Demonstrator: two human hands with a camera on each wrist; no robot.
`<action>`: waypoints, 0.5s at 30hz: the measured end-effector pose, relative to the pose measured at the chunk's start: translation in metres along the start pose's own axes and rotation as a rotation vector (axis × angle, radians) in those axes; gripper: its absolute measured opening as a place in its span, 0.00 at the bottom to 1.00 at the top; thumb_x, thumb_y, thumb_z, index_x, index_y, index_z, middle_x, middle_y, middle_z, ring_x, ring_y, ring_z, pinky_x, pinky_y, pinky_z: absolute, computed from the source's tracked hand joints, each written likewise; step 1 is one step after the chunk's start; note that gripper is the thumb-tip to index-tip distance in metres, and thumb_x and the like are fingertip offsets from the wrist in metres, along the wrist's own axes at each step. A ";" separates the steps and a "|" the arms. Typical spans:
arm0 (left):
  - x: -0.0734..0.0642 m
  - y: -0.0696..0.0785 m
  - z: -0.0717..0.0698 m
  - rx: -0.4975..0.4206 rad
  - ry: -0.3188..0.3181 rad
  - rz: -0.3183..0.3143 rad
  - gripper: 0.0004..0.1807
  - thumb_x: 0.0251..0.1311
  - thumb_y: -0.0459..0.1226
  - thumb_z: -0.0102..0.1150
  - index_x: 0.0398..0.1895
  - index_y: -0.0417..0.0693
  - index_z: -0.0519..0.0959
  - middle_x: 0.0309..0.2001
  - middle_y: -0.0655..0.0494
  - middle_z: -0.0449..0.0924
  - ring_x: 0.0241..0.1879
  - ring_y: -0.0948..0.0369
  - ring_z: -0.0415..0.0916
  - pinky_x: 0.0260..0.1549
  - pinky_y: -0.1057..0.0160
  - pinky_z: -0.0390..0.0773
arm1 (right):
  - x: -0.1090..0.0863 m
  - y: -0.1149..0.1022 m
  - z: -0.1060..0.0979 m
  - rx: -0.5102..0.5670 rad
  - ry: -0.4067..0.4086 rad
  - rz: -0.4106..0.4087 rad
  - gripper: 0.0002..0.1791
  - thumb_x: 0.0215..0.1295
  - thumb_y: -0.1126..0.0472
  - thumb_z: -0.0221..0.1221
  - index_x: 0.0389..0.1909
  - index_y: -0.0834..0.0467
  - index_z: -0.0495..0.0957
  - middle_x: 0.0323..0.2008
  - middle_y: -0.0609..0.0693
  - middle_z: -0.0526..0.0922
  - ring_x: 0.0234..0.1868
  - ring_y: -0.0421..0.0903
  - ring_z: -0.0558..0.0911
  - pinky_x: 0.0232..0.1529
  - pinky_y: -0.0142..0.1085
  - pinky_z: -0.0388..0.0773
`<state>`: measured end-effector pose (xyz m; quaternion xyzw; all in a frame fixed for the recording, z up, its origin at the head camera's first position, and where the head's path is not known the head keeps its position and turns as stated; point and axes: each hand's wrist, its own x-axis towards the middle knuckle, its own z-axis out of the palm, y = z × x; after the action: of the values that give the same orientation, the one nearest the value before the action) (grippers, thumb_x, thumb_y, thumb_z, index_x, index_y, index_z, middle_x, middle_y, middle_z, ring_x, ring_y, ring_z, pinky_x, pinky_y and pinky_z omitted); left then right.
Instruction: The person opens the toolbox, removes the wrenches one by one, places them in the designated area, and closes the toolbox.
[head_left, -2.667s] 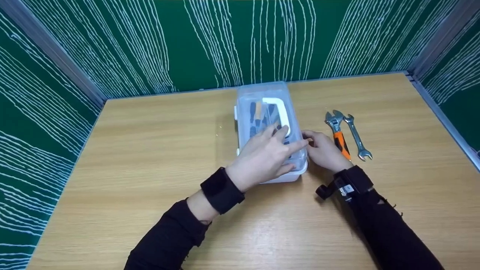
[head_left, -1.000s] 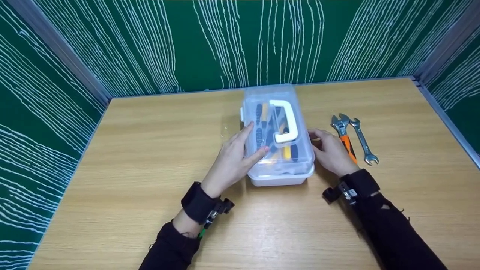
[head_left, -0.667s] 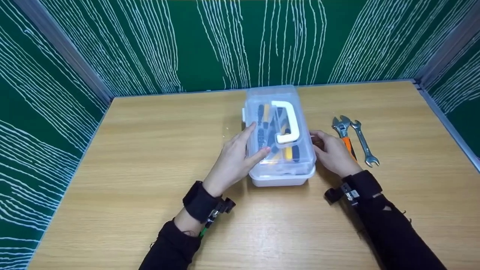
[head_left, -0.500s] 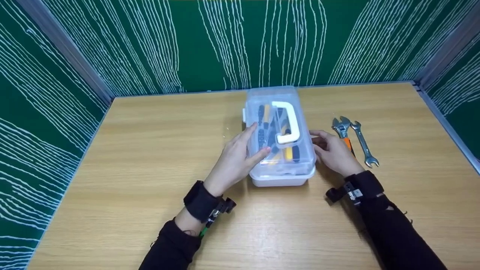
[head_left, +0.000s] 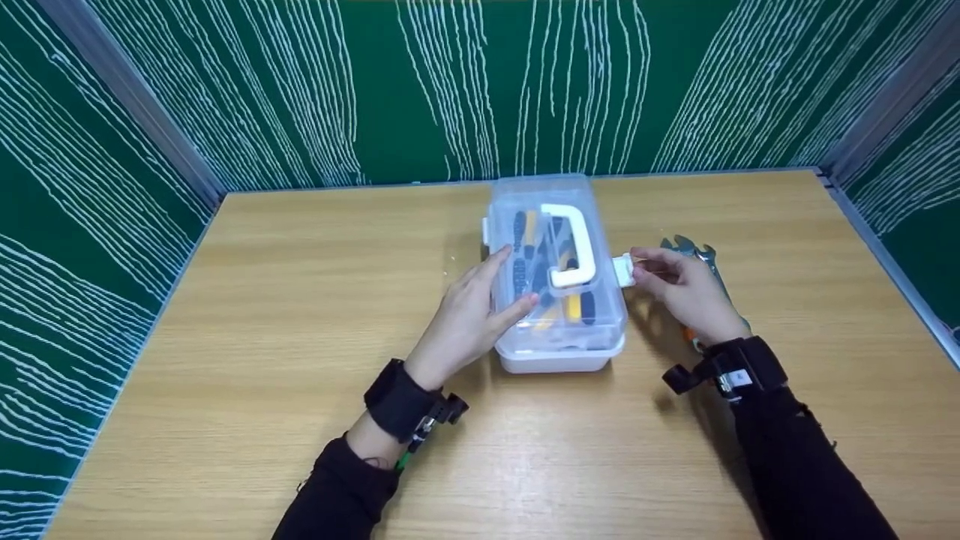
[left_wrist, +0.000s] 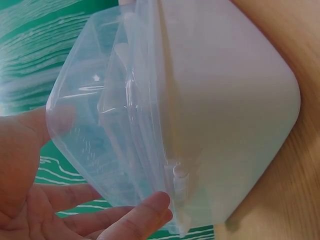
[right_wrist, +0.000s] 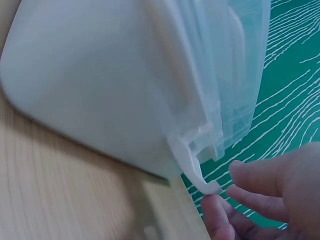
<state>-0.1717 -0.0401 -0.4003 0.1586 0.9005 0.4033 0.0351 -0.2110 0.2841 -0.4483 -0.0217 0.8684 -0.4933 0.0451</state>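
Note:
A toolbox [head_left: 556,363] with a white base and clear lid stands on the table, tools visible inside. My left hand [head_left: 466,319] rests against its left side, fingers fairly straight, thumb over the lid. In the left wrist view its fingertips lie near the seam between lid and base, close to a side latch [left_wrist: 180,187]. On the right side a white latch [head_left: 623,270] sticks outward from the box. My right hand [head_left: 686,292] is at this latch. In the right wrist view a fingertip touches the latch's free end [right_wrist: 210,188], while the thumb stands apart from it.
Right of the box lie an adjustable wrench [head_left: 684,244] with an orange handle and an open-ended wrench [head_left: 709,259], both partly hidden behind my right hand. A white carry handle [head_left: 581,247] sits on the lid. Green walls [head_left: 405,90] border the table.
My left hand has gone from over the lid to the box's left side. My right hand has just moved outward from the right side, and the latch there now stands swung out.

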 end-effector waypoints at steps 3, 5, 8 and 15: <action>0.000 -0.002 0.001 0.004 0.010 0.021 0.45 0.75 0.55 0.63 0.86 0.47 0.57 0.82 0.41 0.63 0.80 0.46 0.65 0.80 0.46 0.66 | 0.001 -0.001 0.002 0.085 0.010 0.010 0.28 0.83 0.51 0.57 0.77 0.59 0.71 0.67 0.60 0.80 0.59 0.40 0.80 0.57 0.21 0.78; 0.000 -0.002 0.002 0.003 0.011 0.026 0.45 0.75 0.55 0.63 0.86 0.46 0.57 0.82 0.40 0.63 0.80 0.46 0.66 0.80 0.46 0.66 | 0.001 -0.002 0.003 0.128 0.013 0.018 0.28 0.83 0.50 0.57 0.76 0.58 0.73 0.67 0.59 0.81 0.57 0.37 0.82 0.56 0.24 0.80; 0.000 -0.002 0.002 0.001 0.008 0.019 0.46 0.75 0.55 0.63 0.86 0.47 0.57 0.82 0.41 0.63 0.79 0.46 0.66 0.80 0.46 0.67 | 0.002 -0.001 0.008 0.167 0.000 0.032 0.28 0.83 0.47 0.57 0.75 0.56 0.74 0.66 0.52 0.82 0.56 0.34 0.84 0.56 0.30 0.81; 0.000 -0.002 0.001 -0.004 0.000 0.002 0.46 0.75 0.56 0.63 0.86 0.48 0.57 0.81 0.41 0.65 0.77 0.47 0.70 0.78 0.46 0.70 | 0.002 -0.002 0.022 0.359 -0.085 0.081 0.25 0.84 0.49 0.53 0.74 0.54 0.70 0.63 0.47 0.78 0.58 0.37 0.84 0.60 0.31 0.84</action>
<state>-0.1723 -0.0404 -0.4023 0.1593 0.8995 0.4052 0.0351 -0.2108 0.2643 -0.4580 0.0006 0.7640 -0.6366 0.1048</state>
